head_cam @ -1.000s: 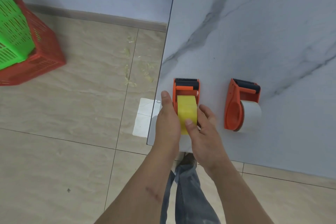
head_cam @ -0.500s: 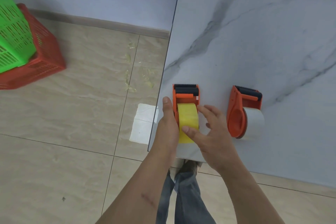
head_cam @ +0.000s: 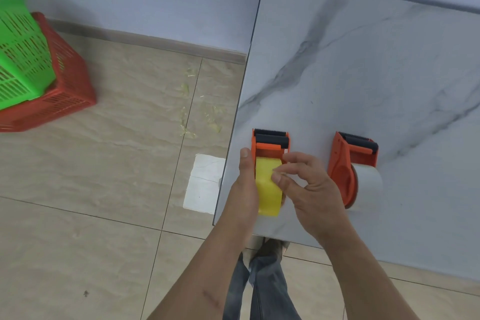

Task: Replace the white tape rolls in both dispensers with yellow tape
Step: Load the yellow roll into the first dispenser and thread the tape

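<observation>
Two orange tape dispensers stand on the marble table (head_cam: 363, 60) near its front left corner. The left dispenser (head_cam: 270, 141) holds a yellow tape roll (head_cam: 268, 192). My left hand (head_cam: 245, 184) grips that dispenser from its left side, thumb along the orange frame. My right hand (head_cam: 304, 187) hovers at the roll's right, thumb and forefinger pinched at the tape surface near the top of the roll. The right dispenser (head_cam: 342, 174) stands apart from both hands and carries a white tape roll (head_cam: 368, 184).
The table's left edge runs just beside my left hand. On the tiled floor lie a white paper sheet (head_cam: 205, 182) and yellowish tape scraps (head_cam: 187, 122). A green basket (head_cam: 20, 52) sits in a red basket (head_cam: 65, 91) at the far left by the wall.
My right hand slid from the lower part of the yellow roll up toward its top, fingers now pinching there. The left hand kept its hold on the dispenser.
</observation>
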